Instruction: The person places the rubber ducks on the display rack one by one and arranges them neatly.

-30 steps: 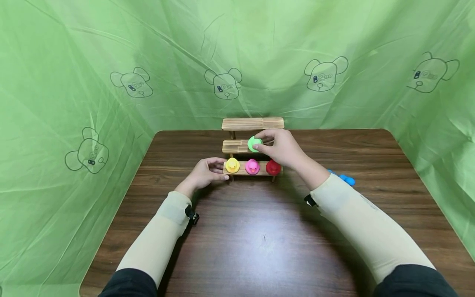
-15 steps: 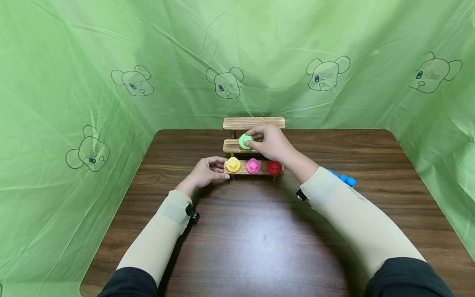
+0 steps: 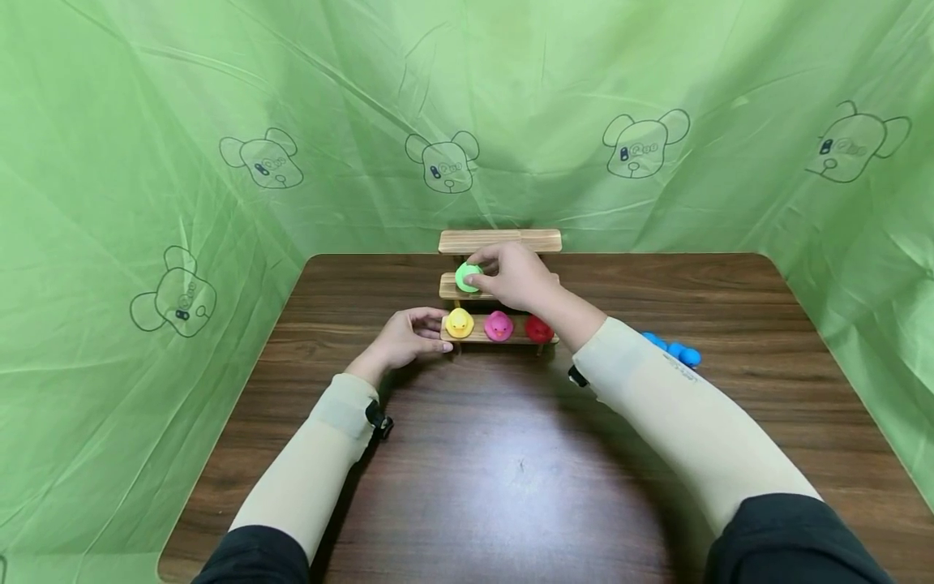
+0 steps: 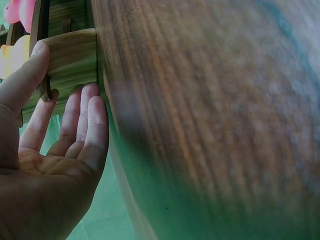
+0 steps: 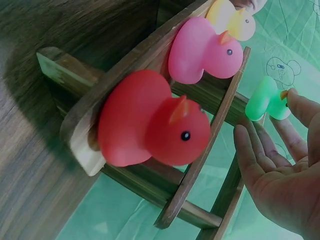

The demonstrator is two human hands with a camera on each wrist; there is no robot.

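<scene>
A three-tier wooden display stand (image 3: 503,241) stands at the back of the table. On its lowest tier sit a yellow rubber duck (image 3: 460,323), a pink one (image 3: 499,326) and a red rubber duck (image 5: 132,120). My left hand (image 3: 397,341) grips the left end of that tier; in the left wrist view its thumb (image 4: 31,75) lies on the front edge, with the fingers beneath. My right hand (image 3: 520,280) pinches a green rubber duck (image 5: 260,102) between thumb and fingers, at the left end of the middle tier. The head view overlaps duck and tier there.
Blue rounded objects (image 3: 686,355) lie to the right of the stand, partly hidden by the right sleeve (image 3: 657,389). Green cloth (image 3: 350,203) with bear drawings hangs behind the wooden table (image 3: 467,454) and along its sides.
My right hand has carried the green duck leftward along the middle tier, from near its middle to its left end. The left hand keeps its grip on the stand.
</scene>
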